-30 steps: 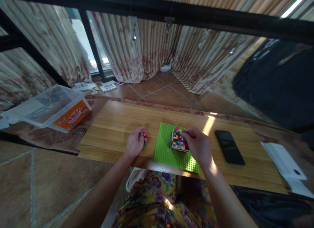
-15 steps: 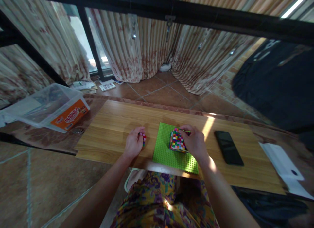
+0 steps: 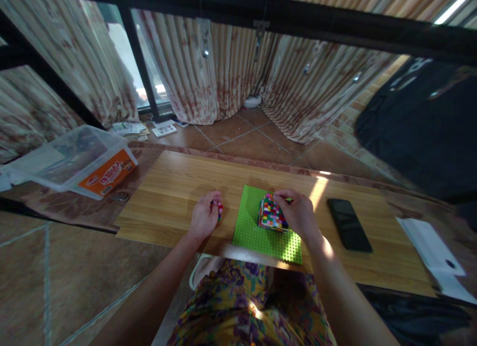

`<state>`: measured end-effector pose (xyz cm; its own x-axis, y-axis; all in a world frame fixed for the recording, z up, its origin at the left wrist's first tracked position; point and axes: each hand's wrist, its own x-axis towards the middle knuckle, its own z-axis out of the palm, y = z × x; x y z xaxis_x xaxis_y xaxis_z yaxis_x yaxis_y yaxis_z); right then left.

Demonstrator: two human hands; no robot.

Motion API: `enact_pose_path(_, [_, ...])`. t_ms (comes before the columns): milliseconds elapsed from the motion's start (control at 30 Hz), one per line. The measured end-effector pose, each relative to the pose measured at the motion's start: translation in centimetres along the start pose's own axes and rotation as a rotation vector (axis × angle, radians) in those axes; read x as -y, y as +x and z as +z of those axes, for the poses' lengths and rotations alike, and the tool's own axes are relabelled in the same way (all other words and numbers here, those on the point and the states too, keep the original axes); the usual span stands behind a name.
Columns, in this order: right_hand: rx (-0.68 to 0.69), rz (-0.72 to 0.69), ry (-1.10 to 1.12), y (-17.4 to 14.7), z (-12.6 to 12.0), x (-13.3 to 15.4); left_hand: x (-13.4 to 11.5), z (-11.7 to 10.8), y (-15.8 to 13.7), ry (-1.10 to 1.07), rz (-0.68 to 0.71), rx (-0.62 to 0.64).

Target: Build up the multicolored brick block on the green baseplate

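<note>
A block of multicoloured toy bricks (image 3: 271,214) stands on a bright green studded baseplate (image 3: 248,239). My right hand (image 3: 298,212) is at the block's far right, its thumb and forefinger pinched together at the top edge. Whatever is between those fingertips is too small to make out. To the left of the baseplate, my left hand (image 3: 204,217) rests on the wooden board, fingers curled round several small loose toy bricks (image 3: 219,207), mostly red, pink and blue. The palm hides part of them.
A black phone (image 3: 349,224) lies right of the baseplate on the wooden board (image 3: 167,187). Farther right is a white box-like item (image 3: 428,246). A clear plastic bin (image 3: 85,162) with an orange label stands off the board's left end. Striped curtains (image 3: 223,78) hang beyond.
My right hand has shifted very slightly at the block's top edge. My left hand keeps its place with the small bricks, and the whole view has moved a touch.
</note>
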<state>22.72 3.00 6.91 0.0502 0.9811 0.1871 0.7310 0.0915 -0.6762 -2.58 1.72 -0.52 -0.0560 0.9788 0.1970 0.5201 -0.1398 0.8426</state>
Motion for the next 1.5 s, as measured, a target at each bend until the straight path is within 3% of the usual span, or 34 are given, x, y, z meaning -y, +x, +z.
enact_pose_path(733, [0.001,0.015,0.085,0.0,0.3,-0.6,0.0,0.2,-0.1,-0.030,-0.016,-0.002])
enact_pose_path(900, [-0.192,0.069,0.164,-0.7,0.2,-1.0,0.2,0.3,-0.1,-0.044,-0.021,0.002])
enact_pose_path(1033, [-0.288,0.045,0.237,-1.5,0.1,0.5,0.0,0.2,-0.1,-0.029,-0.032,-0.003])
enact_pose_path(1100, [-0.260,0.005,0.255,-2.1,0.4,2.0,-0.1,0.2,-0.1,-0.024,-0.030,-0.013])
enact_pose_path(1267, [-0.013,-0.179,0.187,-3.7,3.1,5.2,-0.3,0.2,-0.2,-0.046,-0.033,-0.008])
enact_pose_path(1367, [0.125,-0.260,0.108,-4.4,5.7,5.7,-0.2,0.2,-0.3,-0.055,-0.039,-0.013])
enact_pose_path(1500, [0.206,-0.277,0.025,-4.4,8.6,5.2,-0.2,0.1,-0.2,-0.066,-0.045,-0.024])
